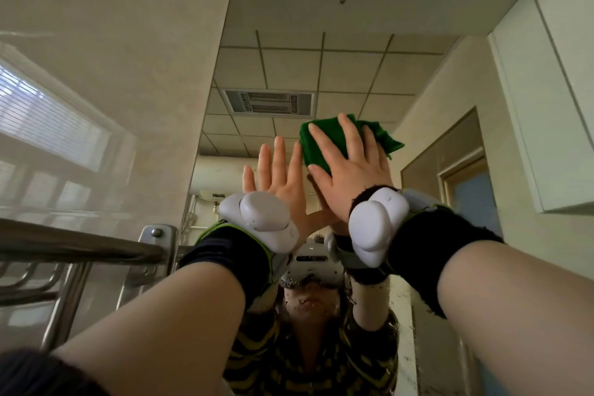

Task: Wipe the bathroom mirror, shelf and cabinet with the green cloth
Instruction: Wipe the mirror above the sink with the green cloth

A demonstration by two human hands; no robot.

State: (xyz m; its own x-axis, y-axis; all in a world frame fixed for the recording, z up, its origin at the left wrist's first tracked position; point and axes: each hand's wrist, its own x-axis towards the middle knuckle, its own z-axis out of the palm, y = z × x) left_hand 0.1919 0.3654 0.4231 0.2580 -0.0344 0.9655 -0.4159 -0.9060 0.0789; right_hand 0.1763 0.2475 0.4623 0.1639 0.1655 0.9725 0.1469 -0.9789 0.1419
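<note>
You are holding both arms up in front of the mirror (pixel 321 74), and your right hand (pixel 350 177) is pressing the green cloth (pixel 313 146) flat against the glass, about midway between the mirror's left and right edges. The fingers (pixel 351 133) of that hand are lying straight and spread across the cloth, not curling round it; one loose corner of the cloth is sticking out to the right of the hand. Your left hand (pixel 279 183) is sitting just beside it on the left, its fingers (pixel 280 154) straight, fanned and pointing upward, holding nothing, with the thumb reaching towards your right wrist. I cannot tell whether this palm is touching the glass. A white tracker (pixel 262 215) is riding on the back of the left wrist and another tracker (pixel 374 222) on the right, each over a dark wristband. The white cabinet (pixel 562 106) is standing past the mirror's right edge, and a metal towel rail (pixel 80 251) is showing beyond its left edge
</note>
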